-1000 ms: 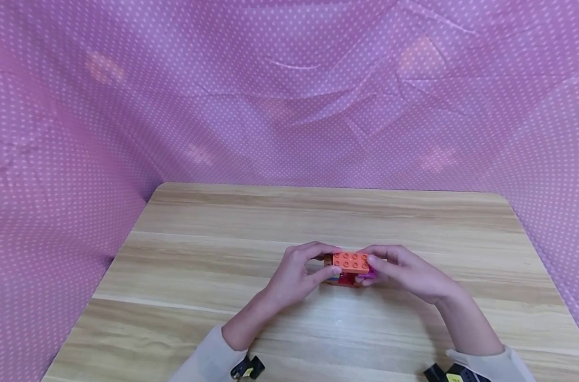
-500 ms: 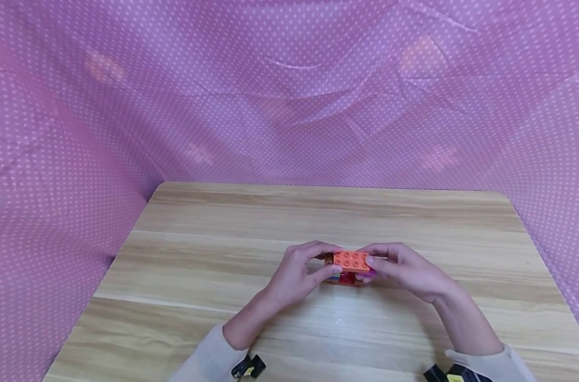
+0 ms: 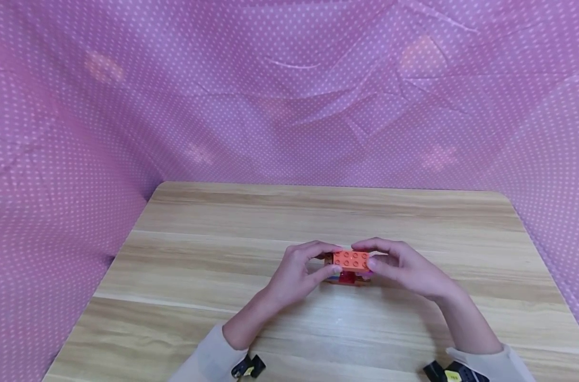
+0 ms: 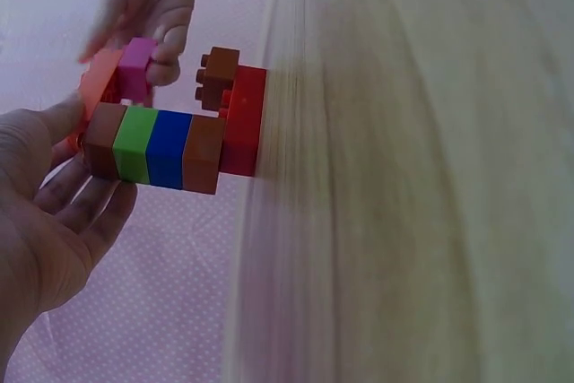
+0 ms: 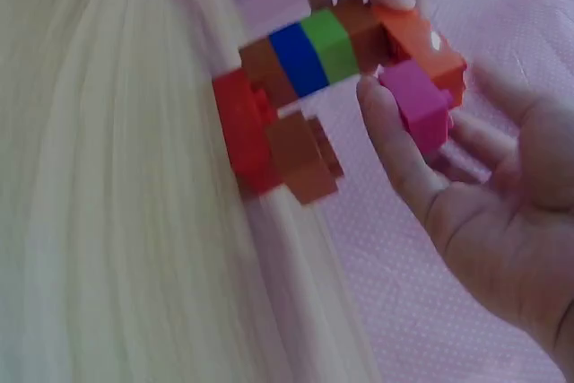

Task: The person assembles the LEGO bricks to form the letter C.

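A toy-brick structure stands on the table: a red brick [image 4: 244,123] at the base, with a column of brown, blue [image 5: 298,60], green [image 5: 330,45] and brown bricks on its left end. A shorter brown brick [image 5: 303,157] sits on the red one's other end. Across the column's top lies an orange eight-stud brick [image 3: 350,260], a pink brick [image 5: 418,107] under its right end. My left hand [image 3: 299,270] grips the column's top, thumb in front, fingers behind. My right hand [image 3: 409,268] has fingers around the pink brick, its thumb by the orange brick's right end.
The wood-grain table [image 3: 213,212] extends around the bricks on all sides. Pink dotted cloth [image 3: 289,106] hangs behind it and at both sides. Black wrist cameras [image 3: 248,367] sit at both sleeves.
My right hand's index finger has shifted up and left along the orange brick's far edge, and its lower fingers have drawn back from view below. The left hand stays in place.
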`<state>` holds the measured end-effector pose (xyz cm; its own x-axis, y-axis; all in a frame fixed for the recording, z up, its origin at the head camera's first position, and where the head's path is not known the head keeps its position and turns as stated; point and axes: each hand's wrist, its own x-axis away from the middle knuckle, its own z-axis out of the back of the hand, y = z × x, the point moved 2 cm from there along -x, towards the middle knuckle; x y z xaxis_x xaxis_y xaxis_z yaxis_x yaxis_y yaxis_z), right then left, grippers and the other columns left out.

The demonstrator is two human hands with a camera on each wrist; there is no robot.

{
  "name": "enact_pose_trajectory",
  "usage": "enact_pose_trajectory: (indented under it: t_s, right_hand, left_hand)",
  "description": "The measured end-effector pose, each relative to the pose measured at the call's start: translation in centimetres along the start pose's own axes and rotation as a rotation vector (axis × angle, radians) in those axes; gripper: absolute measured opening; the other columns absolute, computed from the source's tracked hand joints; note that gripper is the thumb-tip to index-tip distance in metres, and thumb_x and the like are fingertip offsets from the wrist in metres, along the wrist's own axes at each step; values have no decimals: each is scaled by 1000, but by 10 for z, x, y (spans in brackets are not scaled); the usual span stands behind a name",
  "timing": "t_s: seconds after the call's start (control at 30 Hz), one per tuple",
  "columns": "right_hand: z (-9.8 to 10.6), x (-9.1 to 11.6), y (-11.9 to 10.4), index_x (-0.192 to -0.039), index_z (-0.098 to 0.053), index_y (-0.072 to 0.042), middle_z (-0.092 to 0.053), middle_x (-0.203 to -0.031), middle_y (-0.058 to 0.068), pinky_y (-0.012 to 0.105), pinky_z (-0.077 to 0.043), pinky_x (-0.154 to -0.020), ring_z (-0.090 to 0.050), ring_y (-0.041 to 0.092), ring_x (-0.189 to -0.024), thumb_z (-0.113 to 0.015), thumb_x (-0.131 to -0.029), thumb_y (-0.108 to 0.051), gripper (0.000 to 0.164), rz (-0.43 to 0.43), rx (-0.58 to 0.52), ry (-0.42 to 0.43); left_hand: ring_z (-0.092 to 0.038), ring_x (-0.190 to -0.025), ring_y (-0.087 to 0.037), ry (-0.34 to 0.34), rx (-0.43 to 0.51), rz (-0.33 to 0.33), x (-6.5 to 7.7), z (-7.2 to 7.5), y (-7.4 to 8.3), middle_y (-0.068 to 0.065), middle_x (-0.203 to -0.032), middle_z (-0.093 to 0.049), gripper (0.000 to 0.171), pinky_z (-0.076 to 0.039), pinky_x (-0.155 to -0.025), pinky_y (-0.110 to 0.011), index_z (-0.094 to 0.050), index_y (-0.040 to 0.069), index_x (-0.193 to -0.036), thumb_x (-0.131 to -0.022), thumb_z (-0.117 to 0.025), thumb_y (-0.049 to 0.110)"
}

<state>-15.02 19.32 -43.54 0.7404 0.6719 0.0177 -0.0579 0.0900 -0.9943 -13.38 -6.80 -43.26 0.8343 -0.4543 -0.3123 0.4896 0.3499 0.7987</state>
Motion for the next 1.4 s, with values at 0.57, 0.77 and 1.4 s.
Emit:
enact_pose_trajectory:
  t_s: [0.57,0.77,1.4]
  right_hand:
    - [-10,-5,-1,-124,-76,-15,-75,-119,0,36,-65,-86,-72,18,-101,-86,-88,-6,38,227,315,221]
    - [-7,-4,2,-132,-69,-10,-72,-123,7,34,-65,-85,-73,22,-102,-78,-96,-6,37,165,235,250]
    - [-17,-11,26,-169,-1,-41,-21,-173,5,62,-39,-117,-39,39,-151,-104,-65,-33,146,-41,627,113]
  left_hand:
    - [-70,-113,-5,4,-9,3,-1,-1,1,7,-123,-75,35,-60,-98,-30,-74,20,-130,-97,-78,31]
    - [-70,-113,-10,-57,5,65,-2,-2,-3,1,-134,-69,56,-61,-96,-30,-60,19,-148,-97,-80,28]
    - [-72,-114,-17,-70,32,341,-1,2,-32,-5,-144,-62,49,-60,-91,-23,-60,14,-147,-101,-75,15]
